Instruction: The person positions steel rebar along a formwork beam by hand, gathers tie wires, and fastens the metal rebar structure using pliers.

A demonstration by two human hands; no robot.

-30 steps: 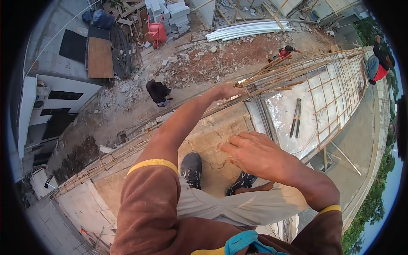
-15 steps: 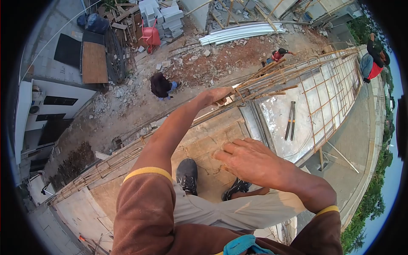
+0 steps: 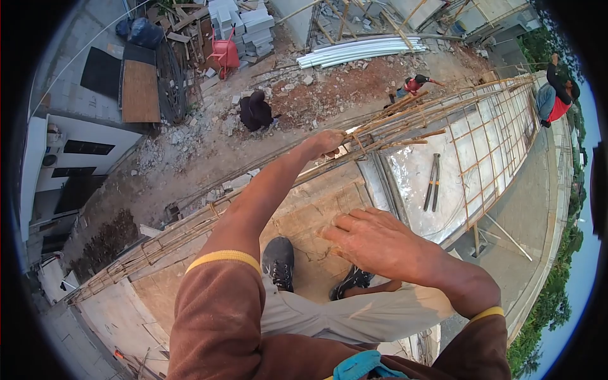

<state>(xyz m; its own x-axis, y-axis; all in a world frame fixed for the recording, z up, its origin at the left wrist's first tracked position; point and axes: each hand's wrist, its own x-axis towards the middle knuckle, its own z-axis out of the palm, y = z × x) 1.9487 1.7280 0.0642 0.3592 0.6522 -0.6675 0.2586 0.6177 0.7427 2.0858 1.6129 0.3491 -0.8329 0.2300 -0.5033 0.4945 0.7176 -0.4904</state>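
My left hand [image 3: 326,144] reaches forward and is closed around a rusty steel bar in the rebar cage [image 3: 364,142] along the slab's outer edge. Its fingertips are partly hidden behind the bars. My right hand [image 3: 370,240] hovers palm down above the plywood deck [image 3: 316,202], fingers loosely bent and apart, with nothing visible in them. Below it are my dark shoes [image 3: 278,259]. On the shiny sheet [image 3: 411,171] to the right lie long-handled bolt cutters [image 3: 433,182] with black and orange grips.
Beyond the cage the edge drops to rubble-strewn ground. One person [image 3: 256,111] in dark clothes and another [image 3: 415,85] in red are down there. A third person [image 3: 554,95] sits at the far right edge, past a rebar grid [image 3: 491,136]. White pipes [image 3: 361,50] and a red wheelbarrow [image 3: 225,54] lie below.
The dark-clothed person below has moved to the right. The person at the far right has shifted slightly. My hands stay almost in place.
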